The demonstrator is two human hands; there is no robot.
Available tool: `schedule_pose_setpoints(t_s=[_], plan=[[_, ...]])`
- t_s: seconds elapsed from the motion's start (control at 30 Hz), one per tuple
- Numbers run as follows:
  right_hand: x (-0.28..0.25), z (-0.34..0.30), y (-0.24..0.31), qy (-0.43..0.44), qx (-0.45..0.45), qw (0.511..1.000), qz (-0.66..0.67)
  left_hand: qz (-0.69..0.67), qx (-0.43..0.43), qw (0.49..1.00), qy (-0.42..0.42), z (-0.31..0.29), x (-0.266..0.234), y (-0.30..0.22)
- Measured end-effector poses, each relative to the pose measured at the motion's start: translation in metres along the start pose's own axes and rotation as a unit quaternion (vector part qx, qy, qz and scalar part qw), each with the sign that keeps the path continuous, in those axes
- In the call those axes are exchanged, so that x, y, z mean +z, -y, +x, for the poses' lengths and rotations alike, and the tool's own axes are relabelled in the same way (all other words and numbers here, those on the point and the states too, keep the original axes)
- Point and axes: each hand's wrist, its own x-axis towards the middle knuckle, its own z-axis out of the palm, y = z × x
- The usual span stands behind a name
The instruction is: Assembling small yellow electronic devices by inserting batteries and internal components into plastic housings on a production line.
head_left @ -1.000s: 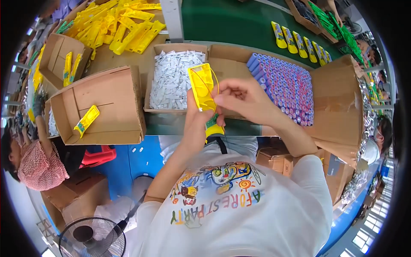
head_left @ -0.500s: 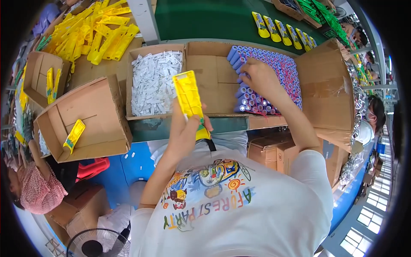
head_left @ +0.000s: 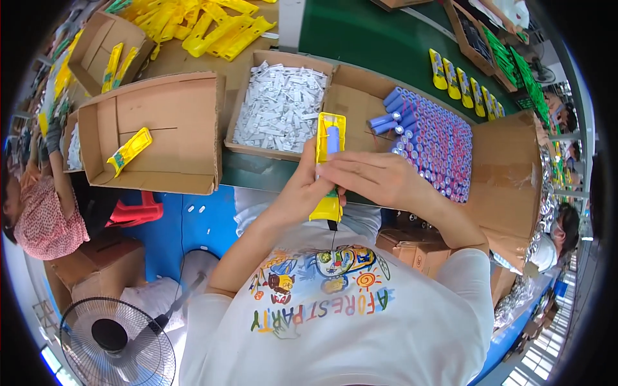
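My left hand is closed around a yellow plastic housing, held upright in front of my chest. In the hollow of its upper half lies a purple cylindrical battery cell. My right hand reaches across the housing, its fingers together on the cell's lower end; the fingertips are partly hidden. Just beyond that hand, rows of purple battery cells fill the right part of a cardboard box, a few lying loose at their left edge.
A cardboard box of small white plastic parts adjoins on the left. Farther left, an open carton holds one yellow housing. Yellow housings are heaped behind; several stand on the green surface. A fan stands lower left, near a co-worker.
My right hand has left the rows of cells and come to the housing in my left hand. A purple cell now sits in that housing. The whole view has shifted.
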Motion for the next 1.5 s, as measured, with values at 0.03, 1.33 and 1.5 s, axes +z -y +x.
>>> schedule_pose_setpoints(t_s=[0.03,1.33,1.5], plan=[[0.002,0.004,-0.002,0.027,0.022,0.999,0.032,-0.002,0.002,1.000,-0.004,-0.002,-0.003,-0.005],[0.099,0.084,-0.120,0.237,0.180,0.955,-0.020,-0.165,0.014,0.976,-0.141,-0.032,-0.039,-0.014],[0.079,0.078,-0.114,0.071,0.228,0.964,0.117,-0.156,0.004,0.978,-0.141,-0.032,-0.038,-0.012]])
